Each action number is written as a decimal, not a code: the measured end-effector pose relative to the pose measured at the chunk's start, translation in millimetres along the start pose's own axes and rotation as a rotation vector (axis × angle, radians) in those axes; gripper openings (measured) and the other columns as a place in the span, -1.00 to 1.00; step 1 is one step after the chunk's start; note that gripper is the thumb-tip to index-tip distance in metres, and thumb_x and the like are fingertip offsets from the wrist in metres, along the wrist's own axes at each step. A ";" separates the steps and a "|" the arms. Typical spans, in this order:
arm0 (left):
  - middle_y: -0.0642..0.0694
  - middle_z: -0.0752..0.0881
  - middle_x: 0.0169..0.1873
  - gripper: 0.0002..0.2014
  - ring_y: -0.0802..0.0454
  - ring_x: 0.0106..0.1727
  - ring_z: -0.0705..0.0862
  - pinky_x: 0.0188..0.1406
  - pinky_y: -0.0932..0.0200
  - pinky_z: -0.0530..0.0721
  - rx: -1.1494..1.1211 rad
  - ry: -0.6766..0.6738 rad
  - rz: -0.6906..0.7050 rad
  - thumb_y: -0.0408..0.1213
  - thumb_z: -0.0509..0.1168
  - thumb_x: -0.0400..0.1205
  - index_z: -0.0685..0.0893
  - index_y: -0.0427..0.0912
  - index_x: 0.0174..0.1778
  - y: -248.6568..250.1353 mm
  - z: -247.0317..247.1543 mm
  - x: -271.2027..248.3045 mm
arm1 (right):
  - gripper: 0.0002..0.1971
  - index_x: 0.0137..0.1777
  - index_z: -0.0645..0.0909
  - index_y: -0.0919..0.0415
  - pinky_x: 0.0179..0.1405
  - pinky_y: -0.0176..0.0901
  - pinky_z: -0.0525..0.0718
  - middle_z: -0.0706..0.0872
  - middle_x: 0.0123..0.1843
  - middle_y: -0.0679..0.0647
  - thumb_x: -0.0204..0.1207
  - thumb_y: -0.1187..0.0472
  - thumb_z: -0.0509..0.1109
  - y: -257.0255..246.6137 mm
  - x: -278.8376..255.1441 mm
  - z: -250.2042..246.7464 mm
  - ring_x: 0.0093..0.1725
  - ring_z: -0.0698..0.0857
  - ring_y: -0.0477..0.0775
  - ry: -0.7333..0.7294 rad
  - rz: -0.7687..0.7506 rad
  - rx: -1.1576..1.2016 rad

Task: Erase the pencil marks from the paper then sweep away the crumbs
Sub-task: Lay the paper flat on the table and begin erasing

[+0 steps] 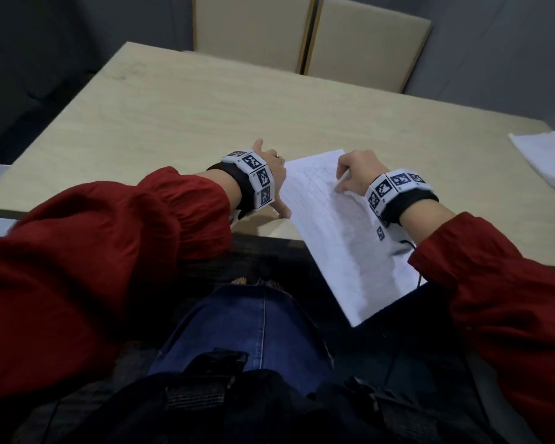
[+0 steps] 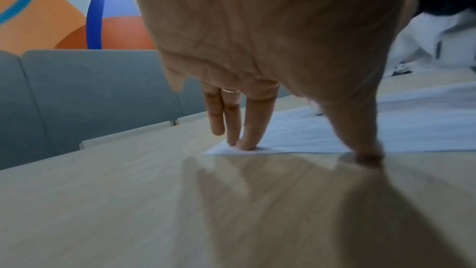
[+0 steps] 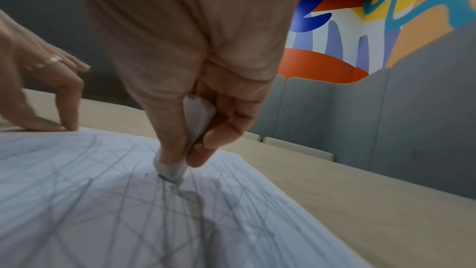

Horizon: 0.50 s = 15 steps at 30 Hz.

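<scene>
A white sheet of paper (image 1: pixel 337 232) covered in crossing grey pencil lines (image 3: pixel 108 201) lies on the light wooden table (image 1: pixel 173 116), its near end hanging over the table's front edge. My right hand (image 1: pixel 356 174) pinches a white eraser (image 3: pixel 198 115) between thumb and fingers, and the eraser's tip (image 3: pixel 171 172) presses on the paper among the marks. My left hand (image 1: pixel 269 174) rests spread at the paper's left edge, fingertips (image 2: pixel 247 144) pressing its far corner and the thumb (image 2: pixel 368 152) down at its edge. The paper (image 2: pixel 386 129) stretches to the right of that hand.
Two beige chair backs (image 1: pixel 311 36) stand at the table's far side. Another white sheet (image 1: pixel 551 161) lies at the table's right edge. Grey partition panels (image 3: pixel 386 129) and a colourful wall mural (image 3: pixel 386 17) lie beyond. My lap in blue jeans (image 1: pixel 247 331) is below the table edge.
</scene>
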<state>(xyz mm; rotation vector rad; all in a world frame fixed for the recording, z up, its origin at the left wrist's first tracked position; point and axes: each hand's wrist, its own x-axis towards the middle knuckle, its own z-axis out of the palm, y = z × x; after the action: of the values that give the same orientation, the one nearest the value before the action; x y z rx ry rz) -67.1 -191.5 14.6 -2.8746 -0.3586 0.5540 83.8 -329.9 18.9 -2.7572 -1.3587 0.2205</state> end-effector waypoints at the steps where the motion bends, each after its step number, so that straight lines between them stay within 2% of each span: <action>1: -0.15 0.64 0.23 -0.23 -0.17 0.31 0.57 0.52 -0.27 0.33 -0.061 0.002 0.012 0.48 0.27 0.40 0.73 -0.22 0.08 2.0 -0.9 0.9 | -0.79 -0.12 0.68 0.30 -0.07 -0.08 0.66 0.73 -0.02 0.22 0.28 0.38 0.62 -0.1 3.1 -1.3 0.03 0.69 0.23 -0.003 -0.001 0.000; 2: -0.16 0.66 0.23 -0.39 -0.17 0.22 0.64 0.36 -0.20 0.54 -0.136 0.013 0.034 0.35 0.38 0.43 0.75 -0.21 -0.04 4.0 -1.7 2.2 | -0.80 -0.13 0.67 0.30 -0.08 -0.09 0.64 0.73 0.00 0.23 0.29 0.39 0.61 -1.3 5.3 -3.0 0.05 0.70 0.24 -0.003 0.001 -0.005; 3: -0.17 0.65 0.30 -0.54 -0.16 0.16 0.68 0.21 -0.13 0.65 -0.212 0.029 0.065 0.20 0.44 0.45 0.77 -0.18 -0.13 6.6 -1.3 3.1 | -0.81 -0.12 0.68 0.32 -0.11 -0.11 0.60 0.73 0.02 0.23 0.31 0.41 0.59 -1.6 8.1 -4.2 0.06 0.69 0.24 0.013 0.000 -0.006; 4: -0.20 0.60 0.38 -0.64 -0.15 0.13 0.69 0.12 -0.08 0.69 -0.278 0.044 0.093 0.08 0.46 0.48 0.78 -0.19 -0.12 9.8 -0.1 4.3 | -0.83 -0.08 0.69 0.34 -0.12 -0.15 0.55 0.73 0.05 0.23 0.35 0.42 0.55 -2.2 9.5 -5.0 0.09 0.68 0.23 0.037 0.015 0.001; 5: -0.22 0.59 0.41 -0.66 -0.15 0.10 0.69 0.08 -0.01 0.68 -0.317 0.052 0.109 0.00 0.44 0.52 0.78 -0.22 -0.01 13.0 1.6 4.9 | -0.85 -0.04 0.70 0.35 -0.12 -0.19 0.51 0.72 0.09 0.22 0.39 0.42 0.50 -1.6 11.1 -5.2 0.11 0.67 0.22 0.058 0.032 0.018; 7: -0.22 0.68 0.26 -0.61 -0.14 0.10 0.66 0.02 0.05 0.61 -0.330 0.053 0.119 -0.05 0.38 0.60 0.68 -0.24 0.23 17.7 5.5 5.3 | -0.84 0.02 0.70 0.35 -0.14 -0.21 0.50 0.70 0.13 0.21 0.45 0.41 0.43 0.9 10.9 -3.9 0.07 0.65 0.18 0.048 0.098 0.048; 9: -0.14 0.73 0.11 -0.63 -0.13 0.13 0.65 -0.03 0.08 0.57 -0.315 0.065 0.133 -0.04 0.31 0.65 0.65 -0.19 0.26 19.4 5.8 4.1 | -0.83 0.02 0.71 0.34 -0.25 -0.22 0.52 0.72 0.13 0.24 0.43 0.40 0.42 6.1 11.3 -2.2 -0.06 0.61 0.13 0.007 0.163 0.087; 10: -0.13 0.74 0.08 -0.65 -0.12 0.15 0.66 -0.01 0.07 0.59 -0.327 0.083 0.147 -0.05 0.30 0.65 0.68 -0.18 0.24 19.4 4.7 3.9 | -0.83 0.00 0.72 0.32 -0.28 -0.23 0.53 0.73 0.12 0.25 0.41 0.39 0.44 8.4 11.5 -2.8 -0.09 0.61 0.11 -0.001 0.180 0.114; 12: -0.10 0.77 0.12 -0.66 -0.09 0.19 0.67 0.16 0.05 0.62 -0.390 0.104 0.162 -0.08 0.31 0.65 0.71 -0.16 0.27 16.3 -1.7 5.3 | -0.83 -0.03 0.75 0.28 -0.21 -0.21 0.56 0.76 0.08 0.23 0.37 0.37 0.50 10.6 12.3 -7.2 -0.08 0.65 0.11 -0.024 0.171 0.134; 15: -0.11 0.74 0.22 -0.62 -0.07 0.27 0.65 0.26 0.13 0.55 -0.447 0.135 0.136 -0.10 0.36 0.64 0.68 -0.15 0.34 9.3 -11.6 17.2 | -0.76 0.00 0.76 0.23 -0.11 -0.20 0.56 0.79 0.04 0.17 0.33 0.32 0.61 8.7 14.2 -15.7 0.04 0.72 0.14 -0.139 0.062 0.068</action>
<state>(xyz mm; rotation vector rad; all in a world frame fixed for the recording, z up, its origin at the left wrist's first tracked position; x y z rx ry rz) -45.3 -197.3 17.2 -3.3648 -0.2977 0.3291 101.6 -323.8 32.0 -2.7759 -1.2701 0.4613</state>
